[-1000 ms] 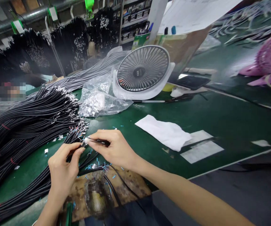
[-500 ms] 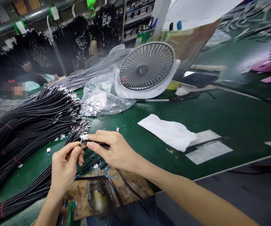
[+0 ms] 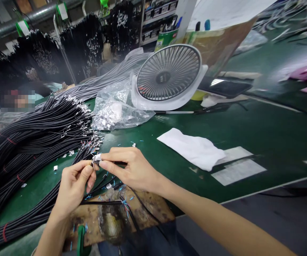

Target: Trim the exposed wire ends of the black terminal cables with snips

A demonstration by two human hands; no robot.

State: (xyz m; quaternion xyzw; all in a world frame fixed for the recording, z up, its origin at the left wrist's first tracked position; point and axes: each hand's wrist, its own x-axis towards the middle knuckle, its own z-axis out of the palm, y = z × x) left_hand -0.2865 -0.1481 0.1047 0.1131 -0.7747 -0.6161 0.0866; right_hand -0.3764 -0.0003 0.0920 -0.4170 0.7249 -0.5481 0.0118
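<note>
My right hand (image 3: 133,170) pinches a black cable (image 3: 121,163) between thumb and index finger, a white wrap (image 3: 97,157) covering that fingertip. Thumb and fingers of my left hand (image 3: 73,185) close on the same cable's end, touching the right fingertips. The small bit between the left fingers looks silvery, but is mostly hidden. Just beyond the hands lie bundles of black cables (image 3: 33,129) with stripped, silvery ends. Below, a stained wooden board (image 3: 153,208) carries a cable with red and blue wires fanned out (image 3: 125,203).
A clear plastic bag (image 3: 111,115) of small silvery pieces rests beside a white fan (image 3: 169,76). White cloth (image 3: 193,147) and paper strips (image 3: 238,172) lie to the right. A green handle (image 3: 80,238) sticks up near the board. A person is at the far left.
Both hands keep the same pinch at the cable end, with only slight finger movement. The whole view has shifted a little.
</note>
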